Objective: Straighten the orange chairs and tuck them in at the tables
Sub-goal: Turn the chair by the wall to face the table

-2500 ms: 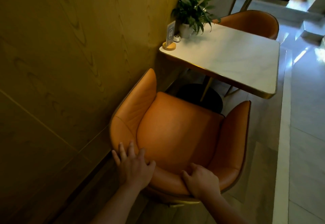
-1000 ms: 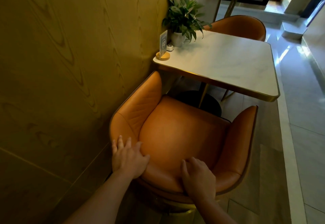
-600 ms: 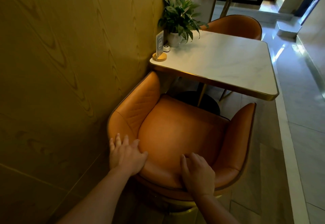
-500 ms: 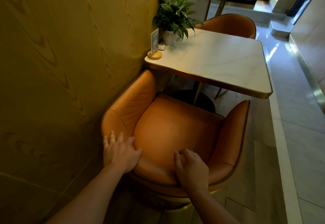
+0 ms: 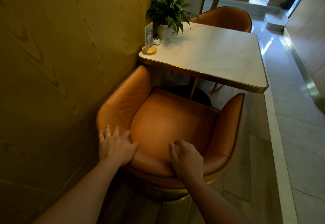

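The near orange chair [image 5: 168, 118] faces the white marble table [image 5: 211, 56], and its left arm tip reaches under the table's near left corner. My left hand [image 5: 116, 146] rests on the left part of the backrest's top rim with its fingers spread. My right hand [image 5: 186, 158] grips the middle of that rim, fingers curled over the inner side. A second orange chair [image 5: 226, 19] stands at the far side of the table, its seat hidden behind the tabletop.
A wood-grain wall [image 5: 52, 65] runs close along the near chair's left side. On the table's wall side stand a potted plant [image 5: 168, 9], a table-number sign [image 5: 149, 39] and a small call button [image 5: 156, 41]. A tiled aisle [image 5: 290, 118] runs on the right.
The near chair has slid forward toward the table, its left arm now at the table's corner. Both hands stay on the backrest; my right fingers have curled more.
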`<move>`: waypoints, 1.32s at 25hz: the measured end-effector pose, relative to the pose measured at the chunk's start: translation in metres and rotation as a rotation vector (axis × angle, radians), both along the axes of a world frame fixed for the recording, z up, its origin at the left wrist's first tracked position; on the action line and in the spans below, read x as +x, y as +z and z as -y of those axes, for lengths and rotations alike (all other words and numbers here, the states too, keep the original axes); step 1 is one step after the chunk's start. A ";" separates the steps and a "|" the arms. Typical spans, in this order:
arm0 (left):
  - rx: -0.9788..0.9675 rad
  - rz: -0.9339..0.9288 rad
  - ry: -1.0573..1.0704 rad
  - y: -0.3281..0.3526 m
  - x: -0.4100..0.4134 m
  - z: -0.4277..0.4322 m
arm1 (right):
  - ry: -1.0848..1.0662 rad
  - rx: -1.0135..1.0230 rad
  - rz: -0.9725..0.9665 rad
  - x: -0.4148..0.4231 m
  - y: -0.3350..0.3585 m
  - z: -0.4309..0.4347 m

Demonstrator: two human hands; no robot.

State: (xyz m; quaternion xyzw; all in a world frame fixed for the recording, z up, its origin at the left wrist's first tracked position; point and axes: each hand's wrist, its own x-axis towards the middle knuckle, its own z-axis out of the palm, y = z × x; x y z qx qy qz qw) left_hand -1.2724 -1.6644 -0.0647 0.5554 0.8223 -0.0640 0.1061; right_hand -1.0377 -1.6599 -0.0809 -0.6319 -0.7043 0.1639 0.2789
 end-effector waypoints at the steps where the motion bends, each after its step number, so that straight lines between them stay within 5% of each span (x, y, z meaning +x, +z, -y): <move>1: -0.007 -0.005 -0.004 0.000 0.000 0.000 | 0.001 0.011 -0.010 0.000 0.001 0.000; 10: -0.044 0.003 -0.042 0.006 0.004 0.007 | 0.033 0.186 -0.047 0.003 -0.002 0.003; 18: -0.012 0.046 -0.043 0.013 0.011 0.017 | 0.022 0.121 -0.032 0.004 -0.002 0.003; 23: 0.053 0.035 -0.029 0.005 0.008 0.017 | 0.197 0.134 0.159 0.011 -0.006 0.016; 28: 0.051 0.020 -0.024 0.006 0.010 0.017 | 0.271 -0.125 0.316 0.012 -0.001 0.016; 33: 0.009 0.006 -0.042 0.011 0.011 0.018 | 0.282 -0.137 0.300 0.015 0.002 0.014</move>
